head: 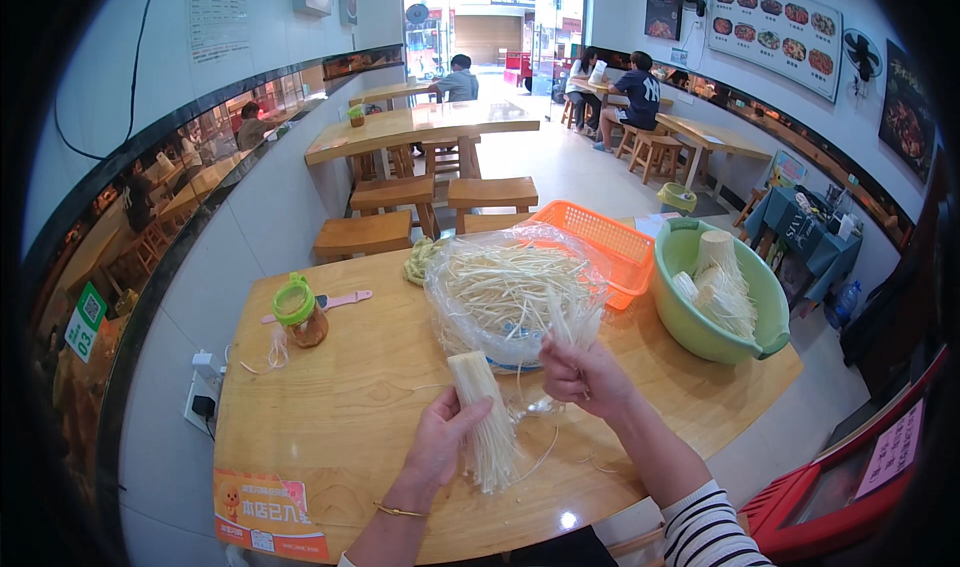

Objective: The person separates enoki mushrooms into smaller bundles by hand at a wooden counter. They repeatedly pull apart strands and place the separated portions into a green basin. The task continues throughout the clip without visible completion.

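My left hand (446,432) grips a thick bundle of enoki mushrooms (484,424), its cut root end pointing away from me and its small caps towards me. Pinched in my right hand (581,376) is a loose tuft of enoki strands (574,319), held at the near rim of a clear plastic bag (450,319). Separated enoki strands (510,274) are heaped inside that bag. A few stray strands (544,451) lie on the wooden table (337,417) beside the bundle.
To the right, a green basin (675,304) holds enoki clumps (720,282). Behind the bag sits an orange plastic basket (600,244). A green-lidded jar (300,312), a pink-strapped watch (349,298) and a greenish cloth (421,259) are at left. Wooden stools (364,233) stand beyond; people sit farther back.
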A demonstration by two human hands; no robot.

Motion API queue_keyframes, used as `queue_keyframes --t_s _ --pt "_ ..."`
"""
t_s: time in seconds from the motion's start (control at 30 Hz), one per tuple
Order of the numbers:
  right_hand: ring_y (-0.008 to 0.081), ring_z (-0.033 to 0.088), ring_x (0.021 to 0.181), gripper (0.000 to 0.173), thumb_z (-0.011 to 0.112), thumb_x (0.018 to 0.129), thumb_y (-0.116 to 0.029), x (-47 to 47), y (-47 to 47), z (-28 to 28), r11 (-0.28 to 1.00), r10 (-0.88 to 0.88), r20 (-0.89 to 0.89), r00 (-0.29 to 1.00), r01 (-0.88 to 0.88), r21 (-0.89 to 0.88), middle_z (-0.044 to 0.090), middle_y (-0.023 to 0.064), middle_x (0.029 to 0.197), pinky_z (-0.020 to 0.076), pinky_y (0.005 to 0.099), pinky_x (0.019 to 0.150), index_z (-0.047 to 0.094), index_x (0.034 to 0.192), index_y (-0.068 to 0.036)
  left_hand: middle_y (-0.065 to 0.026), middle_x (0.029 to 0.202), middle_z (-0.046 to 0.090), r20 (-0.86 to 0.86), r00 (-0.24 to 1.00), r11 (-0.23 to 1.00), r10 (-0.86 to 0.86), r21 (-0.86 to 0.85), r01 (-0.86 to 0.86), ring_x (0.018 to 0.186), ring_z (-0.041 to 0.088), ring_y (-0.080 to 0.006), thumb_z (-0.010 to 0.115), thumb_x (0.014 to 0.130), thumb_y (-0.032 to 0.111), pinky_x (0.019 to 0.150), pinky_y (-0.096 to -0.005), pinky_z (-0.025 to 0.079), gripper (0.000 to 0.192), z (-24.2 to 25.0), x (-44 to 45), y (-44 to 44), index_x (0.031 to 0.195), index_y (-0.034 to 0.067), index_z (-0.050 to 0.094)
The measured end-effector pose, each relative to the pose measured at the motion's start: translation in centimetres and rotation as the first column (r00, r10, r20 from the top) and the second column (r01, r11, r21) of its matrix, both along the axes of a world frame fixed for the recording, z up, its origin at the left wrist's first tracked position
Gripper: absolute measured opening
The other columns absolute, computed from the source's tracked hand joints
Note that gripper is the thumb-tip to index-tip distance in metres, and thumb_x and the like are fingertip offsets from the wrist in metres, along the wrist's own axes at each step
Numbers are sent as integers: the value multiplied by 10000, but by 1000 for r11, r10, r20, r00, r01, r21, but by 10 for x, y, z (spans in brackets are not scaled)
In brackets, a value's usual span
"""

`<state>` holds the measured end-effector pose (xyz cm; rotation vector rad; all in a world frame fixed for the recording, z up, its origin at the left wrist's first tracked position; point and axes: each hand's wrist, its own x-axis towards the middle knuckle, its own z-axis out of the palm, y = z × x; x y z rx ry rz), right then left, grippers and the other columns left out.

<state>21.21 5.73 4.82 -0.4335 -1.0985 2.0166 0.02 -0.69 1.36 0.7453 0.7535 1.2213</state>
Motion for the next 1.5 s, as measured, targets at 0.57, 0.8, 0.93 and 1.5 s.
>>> queue_keyframes --t_s 0.57,0.8,0.93,1.5 --pt "93 544 948 259 578 900 -118 -27 -18 -22 879 -197 485 852 -65 471 635 31 1018 457 279 843 585 1131 0 -81 1104 600 84 996 1000 5 -19 -4 981 587 -141 607 863 46 853 -290 489 319 7 2 -3 1162 4 504" --pt "47 508 680 211 539 936 -239 -22 -16 -20 962 -8 424 906 -109 252 573 -18 777 405 210 570 607 987 -46 -56 1083 604 20 1000 999 -25 21 24 966 599 -140 602 861 50 816 -294 512 340 4 0 -3 1186 33 501" --pt "43 393 521 218 541 934 -297 -21 -19 -11 981 163 326 931 -189 48 448 -51 647 297 202 460 592 902 -87 -60 1076 604 -8 1000 999 -30 28 30 961 600 -138 602 861 50 808 -296 516 347 7 1 -3 1190 29 495" --pt "39 437 559 194 675 840 -201 -18 -10 -19 967 -157 353 922 71 244 498 -39 665 357 204 502 598 937 -53 -104 1099 590 82 997 1000 -6 -10 7 981 592 -186 586 881 81 838 -322 505 345 9 4 -3 1192 -10 467"
